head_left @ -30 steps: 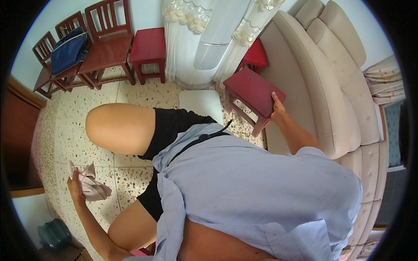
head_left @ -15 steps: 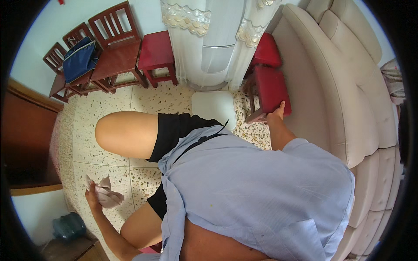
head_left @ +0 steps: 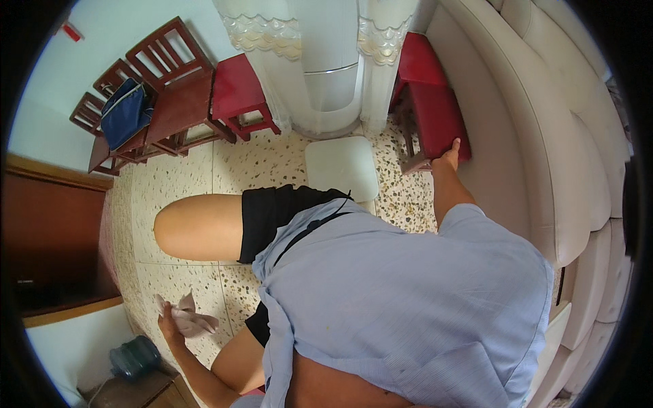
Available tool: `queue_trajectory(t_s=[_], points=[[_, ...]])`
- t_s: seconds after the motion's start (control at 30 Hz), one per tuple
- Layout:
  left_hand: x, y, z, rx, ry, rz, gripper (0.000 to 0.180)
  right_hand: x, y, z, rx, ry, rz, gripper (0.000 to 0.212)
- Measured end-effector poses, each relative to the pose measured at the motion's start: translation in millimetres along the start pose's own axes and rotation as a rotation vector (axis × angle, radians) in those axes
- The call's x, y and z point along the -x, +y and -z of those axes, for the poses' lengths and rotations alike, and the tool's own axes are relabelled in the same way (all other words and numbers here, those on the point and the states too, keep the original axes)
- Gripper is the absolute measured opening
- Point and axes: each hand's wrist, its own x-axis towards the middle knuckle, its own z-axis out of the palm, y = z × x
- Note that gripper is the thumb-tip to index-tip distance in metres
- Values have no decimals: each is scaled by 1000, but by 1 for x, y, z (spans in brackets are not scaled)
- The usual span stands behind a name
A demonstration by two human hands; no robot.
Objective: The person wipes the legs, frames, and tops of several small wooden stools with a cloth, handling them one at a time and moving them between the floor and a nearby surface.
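Observation:
My left hand (head_left: 171, 325) is closed on a crumpled pale pinkish cloth (head_left: 196, 321), held above the speckled floor beside my bent leg. At the right, my right arm stretches forward. My right hand (head_left: 447, 158) grips the near edge of a red-topped wooden stool (head_left: 441, 122), its fingers partly hidden by the seat. That stool stands against the beige sofa (head_left: 503, 115). Directly behind it, a second red stool (head_left: 418, 58) appears to touch it or nearly so.
A white flat square object (head_left: 341, 170) lies on the floor before a white column-shaped appliance (head_left: 332, 88) with lace curtains. Wooden chairs (head_left: 180, 105), one bearing a blue bag (head_left: 126, 114), and another red stool (head_left: 238, 88) line the wall. A water jug (head_left: 135, 357) sits at lower left.
The gripped stool has shifted away from me and toward the sofa, lining up more closely with the stool behind. My right hand moved with it. The whole view has turned slightly.

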Motion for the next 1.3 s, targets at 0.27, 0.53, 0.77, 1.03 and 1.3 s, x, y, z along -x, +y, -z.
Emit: queue_trajectory(t_s=[0.27,0.53,0.77,1.03,1.3], points=[[-23,-16,26,-20,23,-30,45,26,-26,-9,618,274,-10,106],[-5,-3,3,8,27,-50,39,48,-15,-48,1651,-151,1678,50],[3,-22,15,-96,31,-62,43,23,50,-161,2559,-591,1374,69],[32,-45,27,-161,147,50,42,-52,78,-189,2774,-595,1311,63],[40,-44,19,-145,185,94,48,-57,57,-187,2569,-594,1272,61]])
